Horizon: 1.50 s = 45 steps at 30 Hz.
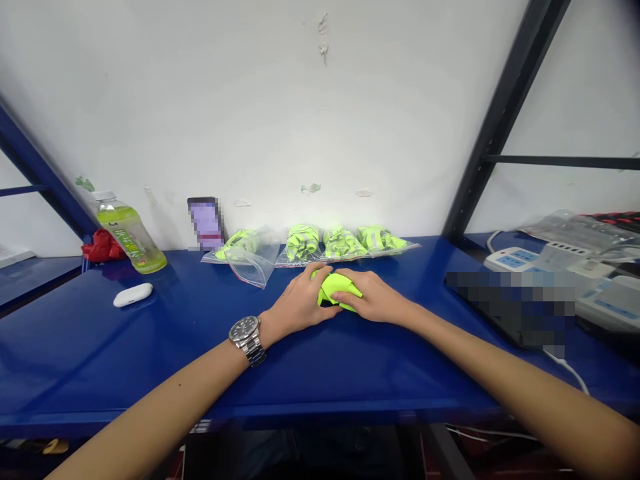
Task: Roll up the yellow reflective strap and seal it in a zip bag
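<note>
Both hands are wrapped round a bundled neon-yellow reflective vest [340, 287] just above the blue table [350, 373]. My left hand [300, 297], with a metal watch [247, 339] on its wrist, grips the bundle's left side. From the right, my right hand [375, 297] closes on it with the thumb across the front. Behind them, along the wall, several clear zip bags lie in a row with crumpled neon vests inside. One bag [253, 267] at the left has its clear end spread toward the hands; the bag [303, 243] beside it looks full.
At the left a drink bottle [133, 233] leans by a red crumpled thing [103, 247], with a white earbud case [133, 295] in front. A phone [206, 223] leans on the wall. Power strips [520, 257], a dark flat device [505, 313] and cables lie at the right.
</note>
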Tool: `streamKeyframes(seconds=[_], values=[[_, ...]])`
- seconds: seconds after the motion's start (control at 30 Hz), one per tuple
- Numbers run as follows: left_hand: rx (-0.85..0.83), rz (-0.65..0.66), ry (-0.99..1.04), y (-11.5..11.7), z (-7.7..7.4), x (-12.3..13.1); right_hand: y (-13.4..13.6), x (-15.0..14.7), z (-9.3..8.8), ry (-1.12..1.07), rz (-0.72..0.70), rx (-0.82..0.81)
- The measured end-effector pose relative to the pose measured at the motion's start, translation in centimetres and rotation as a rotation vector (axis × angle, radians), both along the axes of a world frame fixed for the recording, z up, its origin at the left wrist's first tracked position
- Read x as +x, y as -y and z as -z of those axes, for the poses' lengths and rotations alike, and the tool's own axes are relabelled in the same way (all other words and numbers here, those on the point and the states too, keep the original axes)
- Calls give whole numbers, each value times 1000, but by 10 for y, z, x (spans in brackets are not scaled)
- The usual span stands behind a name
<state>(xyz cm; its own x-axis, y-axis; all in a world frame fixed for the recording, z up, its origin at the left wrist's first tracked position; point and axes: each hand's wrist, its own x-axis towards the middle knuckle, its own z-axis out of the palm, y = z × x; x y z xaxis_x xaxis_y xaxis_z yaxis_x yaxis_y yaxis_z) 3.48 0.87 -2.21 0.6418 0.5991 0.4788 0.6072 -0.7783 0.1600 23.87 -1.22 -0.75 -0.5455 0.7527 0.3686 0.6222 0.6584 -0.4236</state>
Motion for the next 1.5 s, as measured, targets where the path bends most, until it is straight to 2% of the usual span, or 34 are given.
streamKeyframes(seconds=[0.1, 0.2, 0.4, 0.63, 0.9, 1.17, 1.4, 1.5], values=[[83, -56, -17, -1, 1, 4, 0, -3, -2, -159, 31, -84], [163, -41, -26, -2, 0, 5, -2, -5, 0, -311, 38, -160], [223, -25, -143, 1, -6, 5, -4, -9, 3, -746, -15, -554], [243, -79, -296, 10, -22, 8, -6, -10, -2, -968, 60, -788], [453, -88, -386, 1, -19, 1, -3, -19, -4, -1094, 144, -863], [470, -170, -278, 7, -18, 18, -3, -13, -8, -1065, 113, -852], [574, -95, -279, -10, -15, 20, -2, -12, -6, -1085, 225, -885], [603, -109, -269, -16, -14, 19, -1, -15, -7, -1076, 214, -884]])
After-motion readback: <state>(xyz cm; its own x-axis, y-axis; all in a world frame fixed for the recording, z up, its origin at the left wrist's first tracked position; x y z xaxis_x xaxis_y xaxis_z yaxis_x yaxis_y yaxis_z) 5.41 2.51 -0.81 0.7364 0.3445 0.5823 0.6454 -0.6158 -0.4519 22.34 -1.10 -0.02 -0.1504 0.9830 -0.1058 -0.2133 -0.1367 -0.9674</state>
